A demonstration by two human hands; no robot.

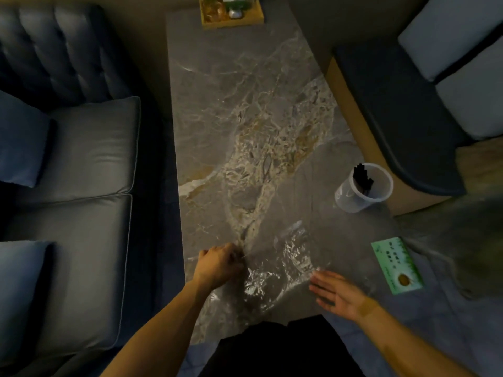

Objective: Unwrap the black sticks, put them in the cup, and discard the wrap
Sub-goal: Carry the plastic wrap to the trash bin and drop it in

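Clear plastic wrap (283, 265) lies spread and crinkled on the near end of the table (245, 91), while the black sticks (362, 176) already stand in the cup (363, 187) well off to our right, so we judge gathering the wrap is the step in hand. Our left hand (220, 265) is closed, pinching the wrap's edge, and our right hand (336, 291) is open and flat at its other side; we should sweep both inward to ball it up. Marble-patterned stone runs away from us, a green packet (396, 265) at our right, a wooden tray (231, 12) at the far end, a blue sofa (76, 172) alongside in dim light.
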